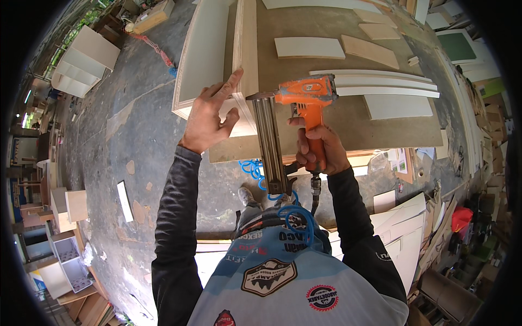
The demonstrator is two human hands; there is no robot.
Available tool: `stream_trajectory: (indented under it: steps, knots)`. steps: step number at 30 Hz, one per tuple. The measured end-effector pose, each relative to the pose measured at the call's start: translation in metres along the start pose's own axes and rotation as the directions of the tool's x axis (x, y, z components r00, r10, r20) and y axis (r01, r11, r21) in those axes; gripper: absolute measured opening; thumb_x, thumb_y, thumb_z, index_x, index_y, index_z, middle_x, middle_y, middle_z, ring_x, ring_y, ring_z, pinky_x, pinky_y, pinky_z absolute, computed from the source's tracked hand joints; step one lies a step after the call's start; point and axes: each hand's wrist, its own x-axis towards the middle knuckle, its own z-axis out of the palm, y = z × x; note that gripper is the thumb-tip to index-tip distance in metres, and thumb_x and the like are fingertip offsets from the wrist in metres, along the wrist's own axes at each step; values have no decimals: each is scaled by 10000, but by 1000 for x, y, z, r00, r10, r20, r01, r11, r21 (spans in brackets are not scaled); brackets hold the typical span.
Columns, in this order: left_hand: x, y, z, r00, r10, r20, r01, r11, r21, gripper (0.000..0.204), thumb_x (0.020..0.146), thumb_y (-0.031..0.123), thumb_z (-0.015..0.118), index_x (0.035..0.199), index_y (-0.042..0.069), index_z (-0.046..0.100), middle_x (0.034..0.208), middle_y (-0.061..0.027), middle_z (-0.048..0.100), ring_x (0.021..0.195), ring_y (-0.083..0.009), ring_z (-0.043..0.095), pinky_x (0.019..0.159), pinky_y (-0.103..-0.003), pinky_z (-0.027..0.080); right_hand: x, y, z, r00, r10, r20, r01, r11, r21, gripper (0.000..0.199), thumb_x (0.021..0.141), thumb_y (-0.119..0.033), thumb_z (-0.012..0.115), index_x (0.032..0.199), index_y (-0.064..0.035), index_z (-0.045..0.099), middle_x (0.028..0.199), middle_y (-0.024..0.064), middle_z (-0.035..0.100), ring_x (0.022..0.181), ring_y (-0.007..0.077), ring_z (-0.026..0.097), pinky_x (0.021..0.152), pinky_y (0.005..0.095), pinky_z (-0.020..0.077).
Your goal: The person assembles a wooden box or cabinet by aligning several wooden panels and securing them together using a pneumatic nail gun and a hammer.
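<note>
My right hand [321, 148] is wrapped round the handle of an orange pneumatic nail gun [307, 91], one finger near the trigger. Its nose rests at, or just by, the side edge of a wooden cabinet box [248, 49] standing on the worktable; exact contact I cannot make out. The long metal magazine [269, 144] slants down toward my body. My left hand [209, 111] lies on the near corner of the box, fingers stretched along its panel edge and thumb apart. A blue coiled air hose [307, 217] hangs below the gun in front of my shirt.
On the brown worktable [348, 127] lie white strips [380, 81], a white board [310, 48] and several loose panels. A white shelf unit [87, 61] stands on the floor at far left. Beyond the box runs a red coiled hose [156, 49]. Stacked boards line the right side.
</note>
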Motion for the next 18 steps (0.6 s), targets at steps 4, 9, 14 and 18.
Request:
stream_trajectory:
  steps: [4,9,14,18]
  knots:
    - [0,-2,-5,998,-41,41,42,999,-15,833,696,-65,549,1507,100,462,1043,-204,662,952,-390,609,980,-443,462,1,4,-3,1000,-1,-8,1,1000,7,466,868,-118,531,1301,55,529,691,92,594,474,149,520,533,354,507]
    - [5,4,-3,982,-140,124,125,985,121,933,692,-11,767,1536,134,397,1323,-188,629,1137,-383,625,1005,-433,493,2,22,-22,998,31,-57,-30,999,25,488,867,-119,532,1309,87,508,671,96,588,469,162,516,536,361,509]
    - [2,-6,11,993,-107,41,89,942,322,1133,575,127,915,1556,200,354,1180,-148,696,995,-340,667,885,-418,539,5,37,-34,991,68,-115,-64,997,34,509,872,-134,528,1317,111,493,667,97,585,476,169,509,553,370,517]
    - [1,-4,14,996,-84,-7,81,941,328,1097,587,124,903,1547,209,378,1071,-124,711,947,-305,671,875,-403,522,5,40,-34,991,54,-124,-50,998,35,520,869,-143,523,1324,107,491,664,91,580,485,162,506,561,368,520]
